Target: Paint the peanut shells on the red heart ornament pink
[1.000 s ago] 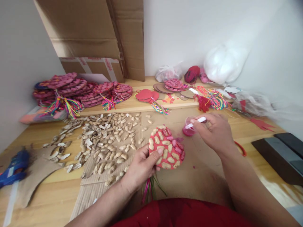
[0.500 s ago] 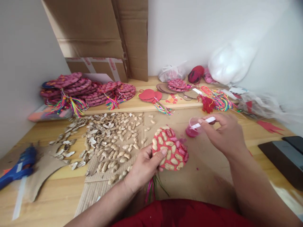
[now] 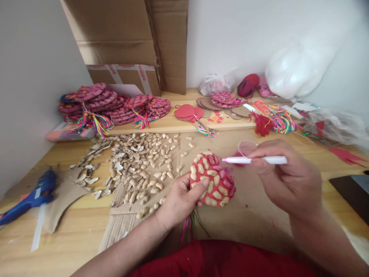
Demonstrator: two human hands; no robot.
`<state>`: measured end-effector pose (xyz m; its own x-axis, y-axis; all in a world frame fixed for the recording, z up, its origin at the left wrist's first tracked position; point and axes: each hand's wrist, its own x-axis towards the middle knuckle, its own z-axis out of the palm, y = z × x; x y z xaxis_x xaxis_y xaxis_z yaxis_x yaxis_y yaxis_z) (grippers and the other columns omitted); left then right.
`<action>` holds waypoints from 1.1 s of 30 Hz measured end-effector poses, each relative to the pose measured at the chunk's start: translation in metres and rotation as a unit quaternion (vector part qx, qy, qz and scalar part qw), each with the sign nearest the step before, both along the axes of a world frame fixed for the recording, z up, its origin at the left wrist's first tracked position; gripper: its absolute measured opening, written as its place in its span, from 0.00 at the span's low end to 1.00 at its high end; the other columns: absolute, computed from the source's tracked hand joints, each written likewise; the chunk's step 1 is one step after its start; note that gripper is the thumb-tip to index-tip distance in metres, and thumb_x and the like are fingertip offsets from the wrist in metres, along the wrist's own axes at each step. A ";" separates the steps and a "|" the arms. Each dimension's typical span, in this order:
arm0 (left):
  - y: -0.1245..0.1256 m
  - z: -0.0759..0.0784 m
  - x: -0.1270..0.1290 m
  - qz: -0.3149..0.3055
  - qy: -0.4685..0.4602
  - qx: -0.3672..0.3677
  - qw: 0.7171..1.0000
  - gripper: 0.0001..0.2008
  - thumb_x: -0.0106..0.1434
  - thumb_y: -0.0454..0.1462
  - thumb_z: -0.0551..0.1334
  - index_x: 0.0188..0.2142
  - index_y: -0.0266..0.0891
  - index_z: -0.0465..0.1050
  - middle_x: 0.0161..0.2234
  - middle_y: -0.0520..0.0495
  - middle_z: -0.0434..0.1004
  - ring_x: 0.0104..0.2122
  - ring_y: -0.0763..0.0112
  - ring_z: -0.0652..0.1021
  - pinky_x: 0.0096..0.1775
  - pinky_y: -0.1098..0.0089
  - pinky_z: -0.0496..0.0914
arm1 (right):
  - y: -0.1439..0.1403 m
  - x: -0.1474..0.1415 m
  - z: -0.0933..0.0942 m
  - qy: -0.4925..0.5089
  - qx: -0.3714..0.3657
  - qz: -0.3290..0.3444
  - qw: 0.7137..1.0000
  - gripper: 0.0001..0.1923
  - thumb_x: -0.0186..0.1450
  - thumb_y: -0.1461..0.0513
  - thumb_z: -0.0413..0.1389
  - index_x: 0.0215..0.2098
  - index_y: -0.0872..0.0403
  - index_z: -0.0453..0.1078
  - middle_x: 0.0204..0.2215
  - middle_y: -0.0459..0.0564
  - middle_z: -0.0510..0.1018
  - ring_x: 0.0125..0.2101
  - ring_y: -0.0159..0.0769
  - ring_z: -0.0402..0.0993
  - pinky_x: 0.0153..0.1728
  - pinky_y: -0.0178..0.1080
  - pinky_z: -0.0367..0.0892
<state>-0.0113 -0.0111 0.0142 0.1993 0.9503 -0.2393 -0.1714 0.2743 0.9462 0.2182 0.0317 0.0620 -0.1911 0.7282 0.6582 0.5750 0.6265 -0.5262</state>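
A round red disc covered with peanut shells is held at its left edge by my left hand, thumb on top. Shells along its upper right side are pink; the others are bare tan. Dark green and pink strands hang below it. My right hand pinches a white pen-like stick, perhaps a brush, whose pink-stained tip points left, close to the disc's upper right. Partly hidden behind that hand stands a clear plastic cup with pink liquid.
Peanut shells lie scattered on cardboard to the left, beside a blue glue gun. Along the back shelf are stacks of pink shell discs, red discs, coloured threads and plastic bags. A dark flat object sits at right.
My right hand has drawn the white stick out of the cup and swung its tip left to near the disc. My left hand still holds the disc. The view has shifted slightly.
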 end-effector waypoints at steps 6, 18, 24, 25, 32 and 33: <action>0.000 0.000 0.000 0.003 -0.008 0.004 1.000 0.23 0.62 0.54 0.68 0.27 0.38 0.69 0.19 0.56 0.67 0.18 0.80 0.64 0.20 0.77 0.59 | -0.003 -0.008 -0.007 -0.057 0.017 0.045 0.997 0.10 0.65 0.64 0.62 0.44 0.48 0.74 0.37 0.49 0.78 0.45 0.43 0.75 0.49 0.51 0.68; -0.001 0.005 0.001 0.003 -0.016 0.001 1.000 0.24 0.60 0.55 0.69 0.27 0.38 0.69 0.19 0.56 0.67 0.18 0.80 0.63 0.20 0.78 0.59 | 0.000 -0.008 -0.010 -0.103 0.027 0.037 0.994 0.08 0.66 0.62 0.61 0.44 0.46 0.74 0.37 0.48 0.78 0.46 0.44 0.74 0.49 0.53 0.68; -0.002 0.003 0.000 0.000 -0.012 0.007 1.000 0.23 0.61 0.55 0.69 0.27 0.38 0.69 0.19 0.56 0.67 0.18 0.80 0.63 0.20 0.78 0.59 | 0.002 -0.008 -0.013 -0.080 0.022 0.035 0.996 0.09 0.66 0.62 0.61 0.45 0.46 0.74 0.37 0.49 0.78 0.47 0.45 0.74 0.49 0.53 0.68; -0.002 0.002 0.000 -0.003 -0.011 0.009 1.000 0.23 0.61 0.54 0.68 0.27 0.38 0.69 0.19 0.56 0.67 0.18 0.80 0.63 0.20 0.78 0.59 | 0.002 -0.008 -0.013 -0.075 0.021 0.038 0.996 0.09 0.66 0.62 0.61 0.45 0.46 0.74 0.37 0.49 0.78 0.46 0.45 0.74 0.49 0.53 0.68; -0.003 0.001 0.001 0.006 -0.011 0.021 1.000 0.20 0.62 0.52 0.69 0.29 0.37 0.72 0.20 0.56 0.68 0.19 0.80 0.63 0.23 0.77 0.61 | 0.001 -0.009 -0.011 -0.068 0.015 0.044 0.997 0.09 0.66 0.63 0.61 0.44 0.46 0.73 0.37 0.49 0.78 0.46 0.44 0.74 0.51 0.53 0.68; -0.003 0.001 0.001 0.007 -0.011 0.025 1.000 0.20 0.62 0.52 0.69 0.29 0.37 0.72 0.20 0.56 0.68 0.19 0.80 0.62 0.23 0.77 0.61 | 0.001 -0.009 -0.011 -0.068 0.016 0.045 0.997 0.09 0.65 0.63 0.61 0.44 0.46 0.73 0.36 0.48 0.78 0.46 0.44 0.74 0.51 0.52 0.68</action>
